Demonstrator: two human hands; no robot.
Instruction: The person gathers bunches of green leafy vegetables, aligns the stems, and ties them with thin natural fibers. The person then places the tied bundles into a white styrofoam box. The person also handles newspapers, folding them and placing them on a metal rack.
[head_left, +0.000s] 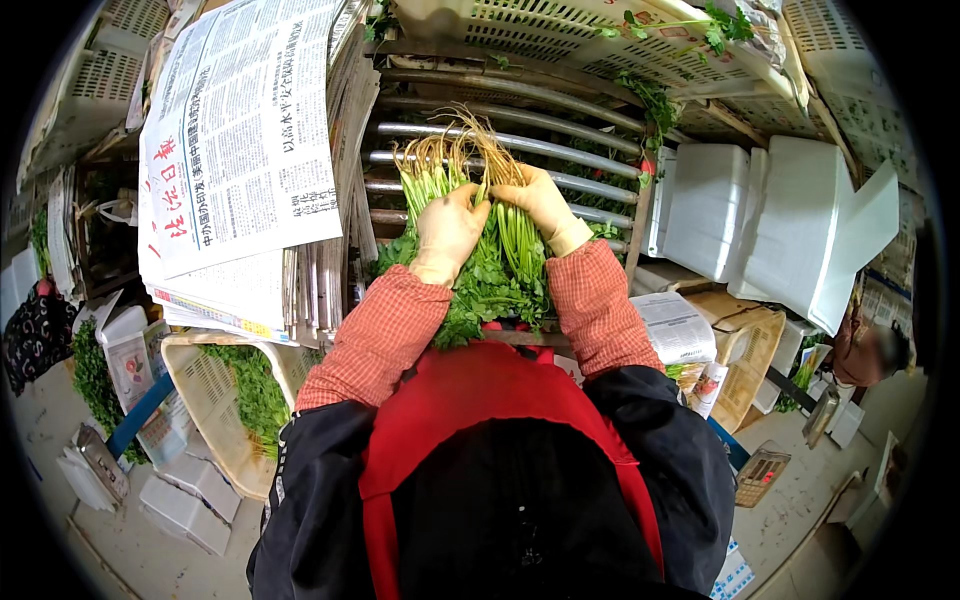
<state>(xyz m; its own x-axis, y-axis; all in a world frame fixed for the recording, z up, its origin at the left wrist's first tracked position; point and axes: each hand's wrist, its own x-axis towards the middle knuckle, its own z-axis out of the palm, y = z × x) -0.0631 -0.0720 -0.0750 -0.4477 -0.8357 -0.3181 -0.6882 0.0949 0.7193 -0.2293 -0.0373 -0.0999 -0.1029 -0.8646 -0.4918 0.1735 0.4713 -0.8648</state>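
Note:
A bunch of leafy green herbs (487, 259), which look like coriander or celery, lies before me on a rack of metal bars (577, 154). Its pale brown roots point away from me and its leaves towards my red apron. My left hand (450, 229), in a cream glove, grips stems just below the roots. Close beside it, my right hand (540, 202), gloved alike, pinches stems at the root end, its fingertips nearly meeting those of the left. The undersides of both hands and the exact stems held are hidden.
Stacked newspapers (247, 142) stand left of the rack. White foam boxes (787, 217) are at the right. A plastic basket with greens (180, 375) sits at lower left, another basket (757, 345) at lower right, and a pale crate (570, 34) beyond the rack. Another person (862, 345) is far right.

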